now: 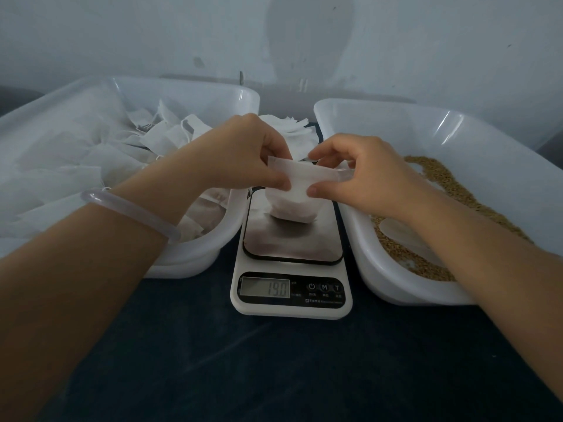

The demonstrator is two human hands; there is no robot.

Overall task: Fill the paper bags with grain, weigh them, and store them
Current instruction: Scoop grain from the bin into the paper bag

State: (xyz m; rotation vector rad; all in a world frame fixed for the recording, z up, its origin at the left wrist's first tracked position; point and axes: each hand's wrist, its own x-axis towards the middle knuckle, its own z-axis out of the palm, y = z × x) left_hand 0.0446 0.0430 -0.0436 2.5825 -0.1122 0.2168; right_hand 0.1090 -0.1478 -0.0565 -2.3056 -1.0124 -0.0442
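The left hand (243, 153) and right hand (359, 175) cover with their fingertips the upper corners of the small white paper bag (297, 199), so its mouth cannot be judged. Both hands hide most of the white stack of flat bags (289, 126) towards the dark desk's (274, 376) far edge, and also the far rim of the white digital scale (292, 245). The right forearm covers part of a pale translucent scoop (402, 236) lying in the brown grain (438, 178). The small print under the scale's buttons is unreadable. The left white plastic tub (182, 263) and the right white plastic tub (396, 284) run off the picture's sides.

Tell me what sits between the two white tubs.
Head view: a kitchen scale bearing a paper bag pinched by left hand and right hand; white bags piled behind.
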